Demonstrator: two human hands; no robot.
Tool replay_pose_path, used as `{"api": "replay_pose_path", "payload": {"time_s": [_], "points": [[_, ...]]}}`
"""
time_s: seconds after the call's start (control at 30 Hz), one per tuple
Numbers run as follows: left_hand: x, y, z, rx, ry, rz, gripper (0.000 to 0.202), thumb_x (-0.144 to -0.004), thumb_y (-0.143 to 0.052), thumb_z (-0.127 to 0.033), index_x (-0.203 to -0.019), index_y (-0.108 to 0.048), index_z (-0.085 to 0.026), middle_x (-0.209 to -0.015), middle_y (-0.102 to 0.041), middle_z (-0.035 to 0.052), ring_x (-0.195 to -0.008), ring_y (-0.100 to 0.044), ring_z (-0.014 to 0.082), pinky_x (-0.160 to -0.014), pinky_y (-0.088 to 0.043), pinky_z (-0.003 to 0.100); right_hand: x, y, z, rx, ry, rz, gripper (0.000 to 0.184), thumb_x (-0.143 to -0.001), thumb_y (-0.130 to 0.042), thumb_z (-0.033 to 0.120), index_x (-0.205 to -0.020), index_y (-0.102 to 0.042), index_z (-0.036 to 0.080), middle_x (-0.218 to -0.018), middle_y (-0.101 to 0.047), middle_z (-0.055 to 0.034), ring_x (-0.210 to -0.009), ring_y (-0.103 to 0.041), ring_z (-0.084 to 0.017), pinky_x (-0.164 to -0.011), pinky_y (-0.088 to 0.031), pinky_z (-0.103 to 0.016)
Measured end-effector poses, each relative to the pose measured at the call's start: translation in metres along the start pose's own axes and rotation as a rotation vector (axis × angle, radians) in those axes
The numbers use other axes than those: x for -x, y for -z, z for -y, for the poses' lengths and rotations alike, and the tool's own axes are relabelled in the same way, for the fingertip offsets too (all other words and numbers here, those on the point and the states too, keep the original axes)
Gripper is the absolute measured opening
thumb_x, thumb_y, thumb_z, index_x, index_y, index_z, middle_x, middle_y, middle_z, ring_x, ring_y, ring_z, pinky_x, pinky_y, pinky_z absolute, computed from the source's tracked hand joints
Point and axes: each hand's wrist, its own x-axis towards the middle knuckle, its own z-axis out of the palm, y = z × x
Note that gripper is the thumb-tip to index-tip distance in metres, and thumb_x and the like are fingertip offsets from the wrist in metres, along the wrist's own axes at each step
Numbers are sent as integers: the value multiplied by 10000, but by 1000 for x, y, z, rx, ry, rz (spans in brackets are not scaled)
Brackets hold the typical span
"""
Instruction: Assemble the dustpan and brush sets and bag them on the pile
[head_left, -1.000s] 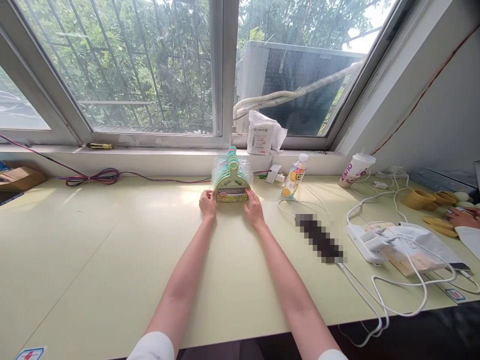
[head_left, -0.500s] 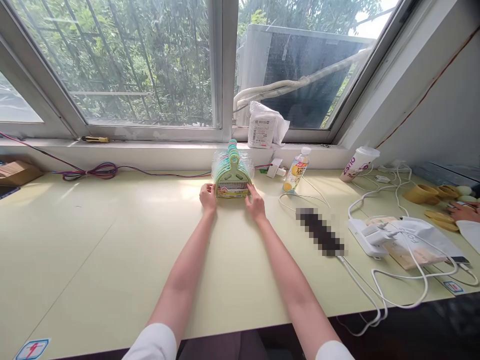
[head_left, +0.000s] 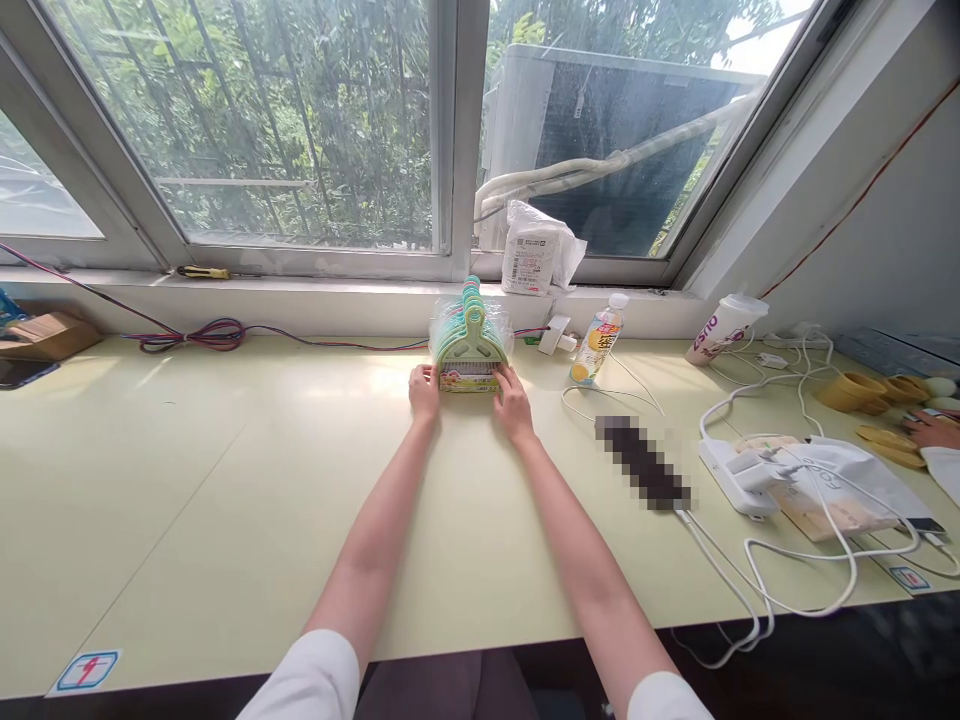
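Note:
A stack of small green and teal dustpan sets (head_left: 470, 345) wrapped in clear plastic stands upright near the far edge of the pale yellow table (head_left: 225, 500), below the window sill. My left hand (head_left: 424, 392) presses against its lower left corner and my right hand (head_left: 513, 403) against its lower right corner. Both hands have their fingers curled round the sides of the stack, arms stretched straight forward.
A drink bottle (head_left: 597, 346), a white cup (head_left: 719, 330), a power strip (head_left: 739, 478) with white cables and a white bag (head_left: 840, 480) lie to the right. Another person's hand (head_left: 928, 429) rests by yellow dishes (head_left: 855, 392). Coloured wires (head_left: 195, 335) run along the sill; a white packet (head_left: 536, 260) sits on it.
Both hands stay on the stack of dustpan sets. The camera view has tilted slightly, so the stack and hands appear a little higher in the picture.

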Motion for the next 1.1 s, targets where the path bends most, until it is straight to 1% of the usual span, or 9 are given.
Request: {"api": "replay_pose_path", "payload": {"time_s": [0.23,0.4,0.47,0.57,0.67,0.8,0.9,1.0,1.1], "points": [[7,4,-5,37,-97,-85,248,-906,-454,-409,-1022,-494,-193,-997,-560,85,-885,-526,184,-820,-424,331,2,3,-3,11,-29,-72,494,-792,-396,74,-1256,-534,172,-1389,-445,-84,-1327,-340,-217,-1083,-334,-424],[13,7,-2,-10,-49,-68,198,-895,-461,-353,-1016,-483,-198,-1039,-534,100,-993,-502,212,-874,-409,359,3,5,-3,25,-15,-113,471,-785,-389,62,-1212,-551,176,-1346,-468,-88,-1256,-394,-210,-1061,-342,-396],[15,15,2,-10,-18,-39,204,-893,-456,-350,-1028,-481,-198,-1067,-524,106,-1013,-499,214,-888,-409,369,3,5,-2,30,-19,-141,470,-778,-380,52,-1201,-548,168,-1326,-478,-92,-1224,-412,-204,-1053,-340,-379],[16,37,9,41,79,18,182,-870,-473,-329,-985,-511,-194,-1087,-531,109,-968,-526,201,-910,-412,378,5,7,2,30,-61,-172,453,-777,-378,59,-1185,-543,166,-1250,-521,-103,-1162,-448,-205,-1006,-361,-366],[17,62,15,106,200,94,129,-827,-486,-276,-880,-548,-177,-1004,-591,100,-854,-572,177,-836,-463,352,10,8,6,38,-222,-222,394,-782,-389,97,-1117,-575,187,-1137,-572,-101,-1102,-477,-225,-956,-373,-387],[29,80,16,146,277,95,222,-842,-348,-234,-903,-548,-161,-925,-644,90,-748,-603,133,-715,-497,280,21,10,8,-54,-597,-318,335,-757,-370,130,-954,-633,195,-1033,-632,-85,-995,-540,-225,-899,-396,-378],[43,82,10,170,290,106,244,-827,-349,-247,-921,-558,-162,-917,-661,82,-731,-607,122,-703,-494,263,32,13,8,-218,-688,-262,332,-744,-353,139,-880,-650,191,-990,-673,-64,-877,-590,-190,-823,-428,-313],[53,81,4,133,237,224,219,-802,-407,-255,-881,-595,-172,-858,-671,59,-715,-613,131,-729,-488,281,43,17,12,-305,-659,-151,329,-754,-359,150,-870,-664,198,-963,-695,-36,-827,-610,-168,-776,-437,-278],[56,79,0,32,164,345,207,-800,-436,-257,-866,-621,-195,-834,-676,36,-758,-634,149,-767,-475,297,49,18,22,-206,-594,-14,298,-764,-393,156,-805,-681,223,-879,-703,-1,-828,-609,-163,-885,-399,-311]]}}
